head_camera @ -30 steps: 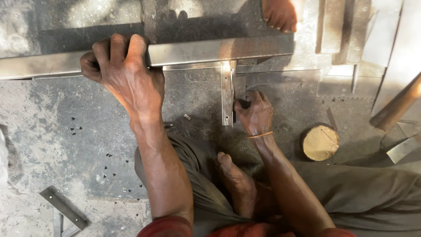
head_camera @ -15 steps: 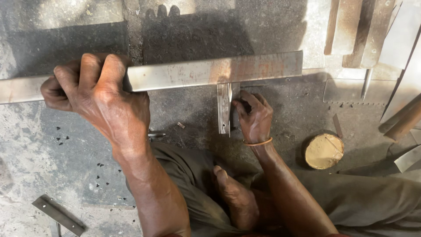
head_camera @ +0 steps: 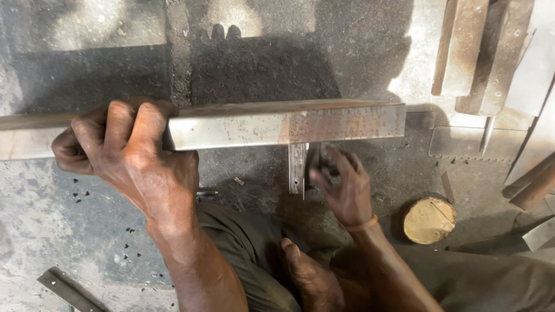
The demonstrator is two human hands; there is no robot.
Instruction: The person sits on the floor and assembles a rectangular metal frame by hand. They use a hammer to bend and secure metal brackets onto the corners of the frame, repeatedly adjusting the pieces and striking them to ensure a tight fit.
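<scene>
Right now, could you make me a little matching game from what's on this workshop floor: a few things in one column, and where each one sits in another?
Things:
1. long metal bar
2. short metal strip
3. round wooden block
4. flat metal piece

Places:
A. on the floor by the right wrist
B. bottom left corner of the view
C. gripped by the left hand
D. hanging down from the bar, beside the right hand

Pairs: 1-C, 2-D, 3-A, 4-B
</scene>
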